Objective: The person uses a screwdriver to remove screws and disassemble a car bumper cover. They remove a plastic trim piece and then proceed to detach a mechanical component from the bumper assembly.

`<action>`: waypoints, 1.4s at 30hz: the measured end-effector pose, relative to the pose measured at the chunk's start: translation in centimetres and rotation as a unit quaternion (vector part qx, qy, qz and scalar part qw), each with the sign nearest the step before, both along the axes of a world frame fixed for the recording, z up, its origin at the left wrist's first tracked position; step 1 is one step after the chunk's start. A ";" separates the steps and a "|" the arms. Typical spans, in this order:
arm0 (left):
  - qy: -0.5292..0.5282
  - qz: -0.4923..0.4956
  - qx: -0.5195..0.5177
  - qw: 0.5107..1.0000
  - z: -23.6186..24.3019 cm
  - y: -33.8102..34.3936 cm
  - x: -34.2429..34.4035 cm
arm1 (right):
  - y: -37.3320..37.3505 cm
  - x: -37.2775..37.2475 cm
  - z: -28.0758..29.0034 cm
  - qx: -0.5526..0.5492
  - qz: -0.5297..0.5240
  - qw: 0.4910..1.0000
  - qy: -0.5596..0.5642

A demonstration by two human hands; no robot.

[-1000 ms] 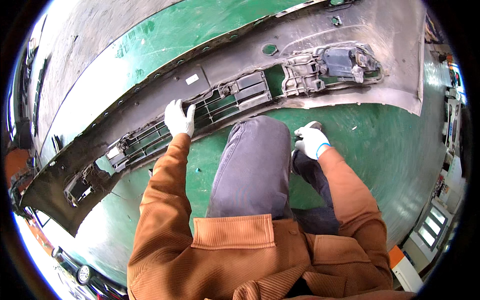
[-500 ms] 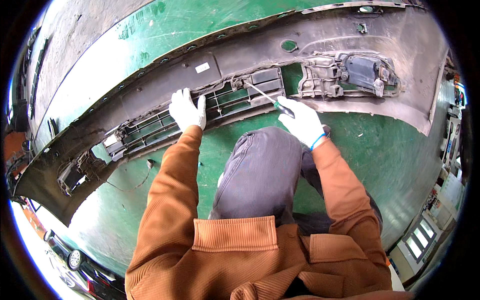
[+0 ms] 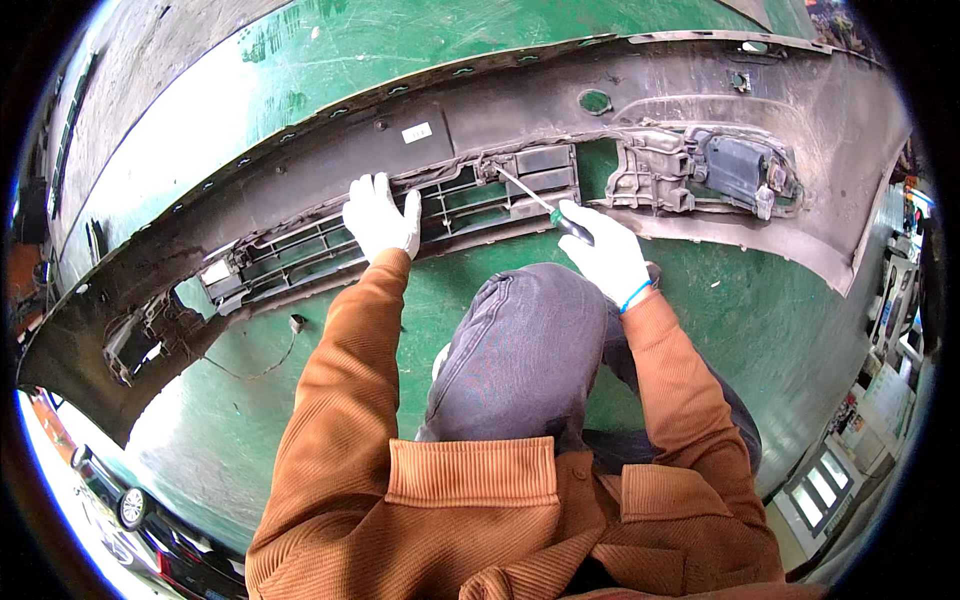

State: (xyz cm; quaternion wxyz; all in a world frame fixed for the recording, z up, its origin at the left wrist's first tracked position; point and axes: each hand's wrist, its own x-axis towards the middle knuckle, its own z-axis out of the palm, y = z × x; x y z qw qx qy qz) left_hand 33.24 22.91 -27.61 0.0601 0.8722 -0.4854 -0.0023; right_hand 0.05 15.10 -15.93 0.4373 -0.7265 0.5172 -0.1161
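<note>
Bumper (image 3: 500, 118) lies inner side up on the floor (image 3: 700, 340), grille (image 3: 447, 209) and lamp (image 3: 733, 163) in place, wired plug (image 3: 297, 323) hanging out; left hand (image 3: 383, 218) spread over grille, right hand (image 3: 608, 255) gripping screwdriver (image 3: 560, 217), tip near grille's upper edge, contact unclear

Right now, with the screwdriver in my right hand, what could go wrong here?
The screwdriver in your right hand might slip and nick the wiring close to its tip.
Your left hand is on the bumper, to the left of that tip, so a sideways slip might catch it.
The loose plug on its thin lead could snag if the bumper shifts.
</note>
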 end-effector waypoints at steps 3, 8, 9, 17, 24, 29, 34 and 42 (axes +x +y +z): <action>-0.008 -0.004 -0.002 1.000 -0.4 0.0 0.2 | -0.2 0.3 -0.3 -0.020 0.010 1.000 0.014; -0.002 -0.002 -0.003 1.000 -0.3 0.0 0.3 | -0.5 0.5 -0.6 -0.025 0.018 0.999 0.015; -0.006 -0.001 -0.004 1.000 -0.5 0.1 0.3 | -0.7 0.7 -0.1 -0.027 0.024 0.999 0.021; 0.003 0.005 0.014 1.000 -0.4 -0.1 0.4 | -1.3 1.1 1.4 -0.020 0.039 0.998 0.035; 0.012 0.011 0.021 1.000 -0.8 0.0 0.5 | -2.4 1.7 2.5 -0.031 0.088 0.992 0.087; 0.013 0.008 0.021 1.000 -0.8 -0.1 0.5 | -4.0 2.1 2.9 -0.041 0.142 0.985 0.085; 0.016 0.010 0.023 1.000 -0.8 0.1 0.5 | -4.9 4.1 4.9 -0.027 0.164 0.981 0.096; 0.020 0.006 0.034 0.999 -0.4 -0.1 0.5 | -5.7 5.1 5.7 0.231 -0.018 0.973 0.009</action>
